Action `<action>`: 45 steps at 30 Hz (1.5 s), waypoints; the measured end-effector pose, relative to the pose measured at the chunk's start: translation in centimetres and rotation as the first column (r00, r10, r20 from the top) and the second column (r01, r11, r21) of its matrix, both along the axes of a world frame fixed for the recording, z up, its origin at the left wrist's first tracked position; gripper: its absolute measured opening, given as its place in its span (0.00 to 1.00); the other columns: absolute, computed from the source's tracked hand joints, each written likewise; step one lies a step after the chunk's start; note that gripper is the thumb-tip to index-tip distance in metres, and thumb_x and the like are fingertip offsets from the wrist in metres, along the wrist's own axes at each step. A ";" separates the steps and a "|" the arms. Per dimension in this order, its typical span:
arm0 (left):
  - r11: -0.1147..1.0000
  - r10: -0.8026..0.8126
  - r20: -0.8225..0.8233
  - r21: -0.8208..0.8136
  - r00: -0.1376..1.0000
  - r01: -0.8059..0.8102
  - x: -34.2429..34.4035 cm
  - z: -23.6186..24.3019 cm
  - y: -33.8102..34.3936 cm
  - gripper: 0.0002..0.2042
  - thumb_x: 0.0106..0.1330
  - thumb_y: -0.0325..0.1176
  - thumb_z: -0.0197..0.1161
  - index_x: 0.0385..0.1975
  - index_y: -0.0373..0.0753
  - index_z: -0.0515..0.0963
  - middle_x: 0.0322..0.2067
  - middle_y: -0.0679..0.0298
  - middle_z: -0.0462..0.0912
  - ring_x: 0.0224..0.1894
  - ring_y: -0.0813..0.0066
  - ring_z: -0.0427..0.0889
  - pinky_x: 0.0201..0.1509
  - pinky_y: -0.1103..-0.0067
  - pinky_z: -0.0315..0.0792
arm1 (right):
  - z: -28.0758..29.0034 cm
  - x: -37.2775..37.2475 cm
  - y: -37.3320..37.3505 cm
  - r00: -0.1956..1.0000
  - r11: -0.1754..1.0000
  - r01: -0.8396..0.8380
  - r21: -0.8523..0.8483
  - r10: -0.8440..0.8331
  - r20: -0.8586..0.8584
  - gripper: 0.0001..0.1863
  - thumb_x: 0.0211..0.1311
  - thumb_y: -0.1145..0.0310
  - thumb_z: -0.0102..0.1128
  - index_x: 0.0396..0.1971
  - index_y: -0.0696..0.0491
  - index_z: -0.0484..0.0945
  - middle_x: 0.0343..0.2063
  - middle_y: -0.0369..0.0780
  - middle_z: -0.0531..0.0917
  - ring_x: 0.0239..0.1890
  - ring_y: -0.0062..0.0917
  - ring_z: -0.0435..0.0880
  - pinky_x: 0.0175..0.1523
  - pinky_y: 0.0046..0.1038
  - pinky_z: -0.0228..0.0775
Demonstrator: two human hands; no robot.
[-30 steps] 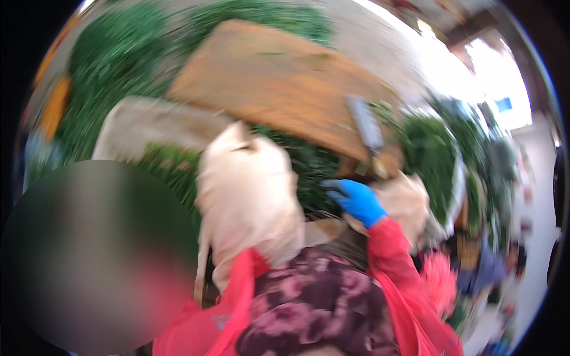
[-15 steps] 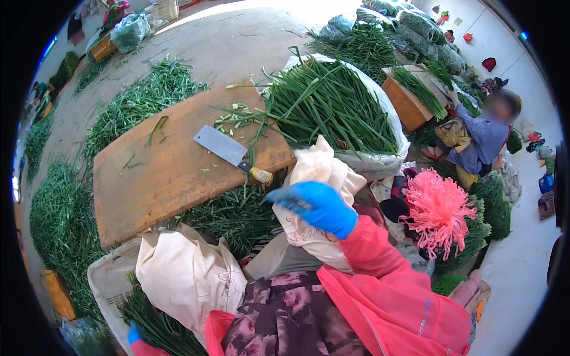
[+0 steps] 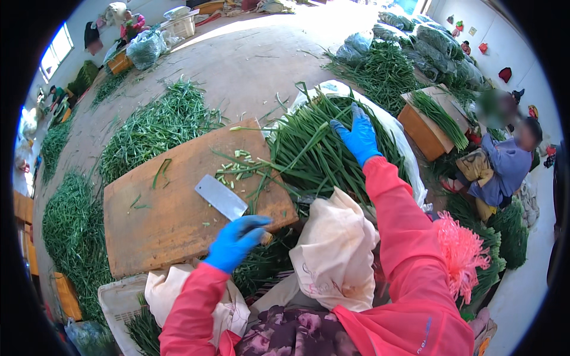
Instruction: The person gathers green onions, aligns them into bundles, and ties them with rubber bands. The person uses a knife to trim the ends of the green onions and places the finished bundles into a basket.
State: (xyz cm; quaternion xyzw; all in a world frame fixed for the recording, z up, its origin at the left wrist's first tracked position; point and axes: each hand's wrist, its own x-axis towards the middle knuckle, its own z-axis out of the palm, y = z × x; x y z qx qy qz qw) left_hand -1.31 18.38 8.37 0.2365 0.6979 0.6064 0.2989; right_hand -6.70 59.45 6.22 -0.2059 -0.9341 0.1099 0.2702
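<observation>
My left hand point(image 3: 236, 242), in a blue glove, hovers over the handle end of a cleaver, fingers stretched apart. The cleaver point(image 3: 221, 197) lies flat on a sloping wooden board point(image 3: 160, 219), its handle mostly hidden by that hand. Beside its blade are cut pale stem ends point(image 3: 236, 169). My right hand point(image 3: 360, 134), also blue-gloved, rests open on a heap of long greens like Chinese chives point(image 3: 314, 142). The heap fills a white plastic-lined container point(image 3: 414, 172) to the board's right.
Pale cloth point(image 3: 332, 249) covers my knees. A white crate point(image 3: 116, 302) holding greens stands at lower left. Loose trimmings point(image 3: 157, 127) lie beyond the board. To the right, another person point(image 3: 504, 163) sits near a wooden block point(image 3: 424, 127); stuffed bags point(image 3: 436, 44) are piled behind.
My right hand has moved from above my lap, forward onto the greens. My left hand has come up from the crate to the cleaver handle. The view has shifted slightly.
</observation>
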 end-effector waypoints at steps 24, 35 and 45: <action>0.912 0.265 0.663 0.064 0.700 -0.405 -5.3 -10.2 17.6 0.22 0.67 0.40 0.56 0.58 0.39 0.62 0.50 0.58 0.74 0.49 0.65 0.75 0.55 0.67 0.71 | -3.8 -3.4 -3.7 0.960 0.920 -0.265 -0.290 0.222 -0.173 0.51 0.49 0.52 0.69 0.66 0.61 0.49 0.61 0.58 0.60 0.65 0.46 0.57 0.68 0.39 0.49; 0.879 0.327 0.664 0.047 0.673 -0.474 -5.9 -7.2 17.1 0.30 0.65 0.42 0.59 0.64 0.42 0.55 0.57 0.57 0.67 0.58 0.60 0.68 0.62 0.66 0.62 | -5.6 -8.5 0.3 0.931 0.849 0.264 -0.458 -0.099 0.352 0.42 0.60 0.33 0.39 0.61 0.55 0.63 0.51 0.53 0.75 0.54 0.48 0.74 0.58 0.42 0.64; 0.984 0.138 0.619 0.002 0.773 -0.178 -7.4 -5.8 14.2 0.27 0.66 0.45 0.57 0.62 0.43 0.60 0.54 0.58 0.71 0.53 0.63 0.72 0.59 0.68 0.64 | -2.1 -6.6 -5.2 0.847 0.978 -0.198 0.065 0.137 0.514 0.39 0.59 0.30 0.33 0.37 0.47 0.84 0.55 0.52 0.72 0.55 0.41 0.73 0.59 0.39 0.63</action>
